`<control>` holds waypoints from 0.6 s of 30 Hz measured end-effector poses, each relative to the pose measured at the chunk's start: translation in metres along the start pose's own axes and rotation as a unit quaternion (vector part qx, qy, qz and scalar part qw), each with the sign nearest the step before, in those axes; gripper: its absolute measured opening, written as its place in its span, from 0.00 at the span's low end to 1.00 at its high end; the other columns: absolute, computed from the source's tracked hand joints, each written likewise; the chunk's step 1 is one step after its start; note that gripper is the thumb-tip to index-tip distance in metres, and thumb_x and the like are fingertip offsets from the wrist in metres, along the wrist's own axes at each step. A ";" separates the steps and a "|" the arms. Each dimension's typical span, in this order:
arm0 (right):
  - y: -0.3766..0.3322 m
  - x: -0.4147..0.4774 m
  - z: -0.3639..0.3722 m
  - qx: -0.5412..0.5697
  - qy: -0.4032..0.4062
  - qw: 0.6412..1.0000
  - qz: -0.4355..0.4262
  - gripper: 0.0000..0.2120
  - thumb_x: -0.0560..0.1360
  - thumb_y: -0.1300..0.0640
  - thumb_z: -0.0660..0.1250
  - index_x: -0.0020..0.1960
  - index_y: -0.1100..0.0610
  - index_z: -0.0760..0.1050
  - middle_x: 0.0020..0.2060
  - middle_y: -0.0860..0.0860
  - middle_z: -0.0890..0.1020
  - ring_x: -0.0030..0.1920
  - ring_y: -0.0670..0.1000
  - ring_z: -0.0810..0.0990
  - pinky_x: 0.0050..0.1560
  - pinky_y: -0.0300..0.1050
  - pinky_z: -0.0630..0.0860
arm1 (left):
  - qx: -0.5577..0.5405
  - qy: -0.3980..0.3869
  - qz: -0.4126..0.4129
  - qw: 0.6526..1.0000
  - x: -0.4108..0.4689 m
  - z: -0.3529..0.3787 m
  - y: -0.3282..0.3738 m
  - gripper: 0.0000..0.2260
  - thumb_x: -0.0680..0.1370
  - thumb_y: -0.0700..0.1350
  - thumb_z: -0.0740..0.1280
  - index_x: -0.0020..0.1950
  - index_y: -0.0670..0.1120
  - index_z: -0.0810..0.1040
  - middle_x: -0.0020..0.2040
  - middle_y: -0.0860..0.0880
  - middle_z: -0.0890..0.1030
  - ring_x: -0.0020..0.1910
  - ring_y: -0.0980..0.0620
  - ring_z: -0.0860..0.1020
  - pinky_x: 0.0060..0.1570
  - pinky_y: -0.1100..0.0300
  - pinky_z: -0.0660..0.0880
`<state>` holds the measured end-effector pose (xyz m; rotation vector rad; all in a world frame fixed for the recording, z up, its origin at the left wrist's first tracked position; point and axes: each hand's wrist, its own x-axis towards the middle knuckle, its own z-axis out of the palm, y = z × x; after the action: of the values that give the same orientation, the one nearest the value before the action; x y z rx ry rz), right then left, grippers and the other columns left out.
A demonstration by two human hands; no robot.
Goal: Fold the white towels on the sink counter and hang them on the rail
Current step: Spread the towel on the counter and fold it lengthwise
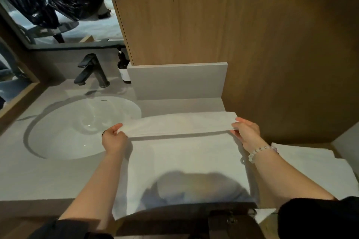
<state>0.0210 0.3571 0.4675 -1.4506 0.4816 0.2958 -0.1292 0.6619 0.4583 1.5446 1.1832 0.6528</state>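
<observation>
A white towel lies spread on the grey sink counter, its near edge hanging over the front. My left hand pinches the towel's far left corner. My right hand, with a bead bracelet on the wrist, pinches the far right corner. Both corners are lifted, so the far edge forms a raised band folding toward me. More white towels lie stacked lower down at the right. No rail is in view.
A round white basin sits left of the towel, with a black faucet and a dark soap bottle behind it. A grey backsplash block and wood wall panel stand behind. A mirror is upper left.
</observation>
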 end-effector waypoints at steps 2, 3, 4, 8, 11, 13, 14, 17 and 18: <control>0.005 -0.009 -0.004 -0.011 0.008 1.000 0.001 0.16 0.74 0.70 0.65 0.60 0.60 0.76 0.57 0.58 0.78 0.50 0.52 0.77 0.46 0.38 0.78 | -0.001 -0.014 0.002 1.000 -0.006 -0.007 -0.006 0.19 0.74 0.28 0.56 0.62 0.37 0.75 0.58 0.35 0.77 0.58 0.39 0.76 0.62 0.52 0.72; 0.008 -0.012 -0.007 -0.017 0.012 1.000 0.000 0.16 0.74 0.70 0.65 0.60 0.60 0.76 0.58 0.58 0.77 0.52 0.53 0.77 0.49 0.40 0.76 | 0.000 -0.020 0.001 1.000 -0.009 -0.010 -0.009 0.19 0.74 0.28 0.55 0.62 0.37 0.75 0.59 0.35 0.77 0.59 0.38 0.76 0.63 0.52 0.71; 0.012 -0.016 -0.010 -0.025 0.012 1.000 -0.001 0.15 0.75 0.70 0.65 0.59 0.59 0.76 0.59 0.58 0.77 0.54 0.54 0.77 0.50 0.40 0.76 | 0.004 -0.026 0.000 1.000 -0.013 -0.013 -0.012 0.20 0.74 0.27 0.54 0.62 0.36 0.75 0.60 0.35 0.77 0.60 0.38 0.75 0.64 0.53 0.70; 0.025 -0.033 -0.019 -0.052 0.006 0.999 -0.009 0.14 0.75 0.70 0.63 0.54 0.54 0.75 0.60 0.57 0.77 0.58 0.56 0.76 0.41 0.39 0.75 | 0.006 -0.029 0.003 1.000 -0.032 -0.025 -0.022 0.18 0.76 0.27 0.53 0.62 0.35 0.74 0.64 0.37 0.74 0.64 0.41 0.72 0.58 0.69 0.64; 0.034 -0.039 -0.025 -0.073 0.019 0.997 -0.006 0.15 0.76 0.70 0.63 0.57 0.54 0.76 0.61 0.56 0.76 0.56 0.54 0.76 0.43 0.40 0.76 | 0.009 -0.035 -0.001 0.999 -0.042 -0.033 -0.031 0.17 0.76 0.28 0.54 0.62 0.35 0.75 0.64 0.38 0.74 0.64 0.42 0.73 0.53 0.72 0.64; 0.038 -0.044 -0.027 -0.070 0.026 0.997 -0.003 0.16 0.76 0.70 0.63 0.59 0.54 0.76 0.60 0.55 0.76 0.53 0.53 0.76 0.43 0.39 0.76 | 0.030 -0.054 0.008 0.998 -0.046 -0.040 -0.037 0.17 0.76 0.29 0.55 0.61 0.37 0.75 0.64 0.39 0.75 0.63 0.42 0.73 0.60 0.65 0.66; 0.040 -0.045 -0.028 -0.068 0.024 0.997 -0.007 0.17 0.76 0.69 0.63 0.59 0.54 0.76 0.60 0.55 0.77 0.52 0.52 0.75 0.41 0.38 0.75 | 0.043 -0.064 0.015 0.997 -0.047 -0.042 -0.038 0.16 0.77 0.30 0.56 0.61 0.38 0.75 0.63 0.39 0.76 0.63 0.42 0.74 0.62 0.61 0.67; 0.042 -0.044 -0.030 -0.089 0.022 0.995 -0.025 0.17 0.76 0.70 0.62 0.59 0.54 0.76 0.60 0.54 0.77 0.51 0.51 0.75 0.38 0.37 0.75 | 0.070 -0.077 0.028 0.994 -0.049 -0.045 -0.045 0.15 0.77 0.32 0.57 0.62 0.40 0.75 0.63 0.40 0.76 0.62 0.43 0.74 0.61 0.59 0.68; 0.043 -0.043 -0.031 -0.098 0.024 0.994 -0.030 0.16 0.76 0.70 0.62 0.58 0.53 0.76 0.60 0.53 0.77 0.51 0.51 0.76 0.40 0.38 0.76 | 0.076 -0.076 0.032 0.994 -0.051 -0.045 -0.046 0.15 0.78 0.32 0.57 0.62 0.40 0.75 0.63 0.40 0.76 0.63 0.43 0.73 0.61 0.59 0.67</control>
<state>-0.0413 0.3354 0.4495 -1.6642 0.4558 0.2671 -0.2024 0.6322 0.4375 1.7353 1.0916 0.4860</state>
